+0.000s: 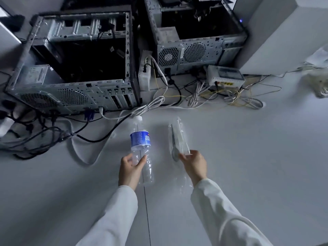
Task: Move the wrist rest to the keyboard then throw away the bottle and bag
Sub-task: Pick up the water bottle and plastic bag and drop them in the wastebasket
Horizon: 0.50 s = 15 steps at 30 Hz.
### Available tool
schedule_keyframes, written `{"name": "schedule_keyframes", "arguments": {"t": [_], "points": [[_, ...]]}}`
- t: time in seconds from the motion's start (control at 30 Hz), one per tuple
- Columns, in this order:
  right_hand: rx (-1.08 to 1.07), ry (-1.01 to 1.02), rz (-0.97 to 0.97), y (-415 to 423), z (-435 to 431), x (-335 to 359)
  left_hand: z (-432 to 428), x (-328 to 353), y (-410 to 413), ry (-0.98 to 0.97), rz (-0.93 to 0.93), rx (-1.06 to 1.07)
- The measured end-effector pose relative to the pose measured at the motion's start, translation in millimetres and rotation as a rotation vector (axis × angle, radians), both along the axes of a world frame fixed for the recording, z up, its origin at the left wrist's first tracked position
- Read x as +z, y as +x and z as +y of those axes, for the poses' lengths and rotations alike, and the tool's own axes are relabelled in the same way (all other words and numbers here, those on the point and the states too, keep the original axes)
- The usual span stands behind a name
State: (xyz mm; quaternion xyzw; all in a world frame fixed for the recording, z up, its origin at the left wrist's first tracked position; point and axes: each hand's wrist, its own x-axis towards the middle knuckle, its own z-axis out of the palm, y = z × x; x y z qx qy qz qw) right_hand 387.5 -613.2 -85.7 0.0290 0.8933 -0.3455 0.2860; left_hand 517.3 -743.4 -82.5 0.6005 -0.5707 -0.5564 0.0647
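Observation:
A clear empty plastic bottle (140, 139) with a blue label and white cap lies on the white table (248, 157), cap pointing away from me. My left hand (129, 172) is wrapped around its lower half. To the right lies a clear plastic bag (179, 137) holding a plastic spoon. My right hand (194, 165) pinches the near end of that bag. Both arms wear white sleeves. No wrist rest or keyboard is in view.
Two open computer cases stand at the back, one at the left (76, 68) and one at the centre right (195, 41). A white router (225, 77) and tangled cables (213, 96) lie behind the bottle. Black cables (35, 139) spread at the left. A white box (284, 32) stands at the right.

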Motion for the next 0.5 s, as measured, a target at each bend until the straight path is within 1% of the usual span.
{"name": "schedule_keyframes", "arguments": {"t": [0.07, 0.23, 0.37, 0.5], "points": [[0.017, 0.013, -0.008, -3, 1, -4, 1, -1, -1, 0.001, 0.014, 0.012], [-0.089, -0.092, -0.091, -7, 9, -4, 6, 1, 0, 0.027, 0.033, 0.039], [-0.198, -0.231, -0.136, -3, 22, 4, 15, 8, 0, 0.042, 0.105, 0.018], [-0.334, -0.359, -0.146, 9, 48, 18, 27, 15, 2, 0.074, 0.15, -0.049]]}}
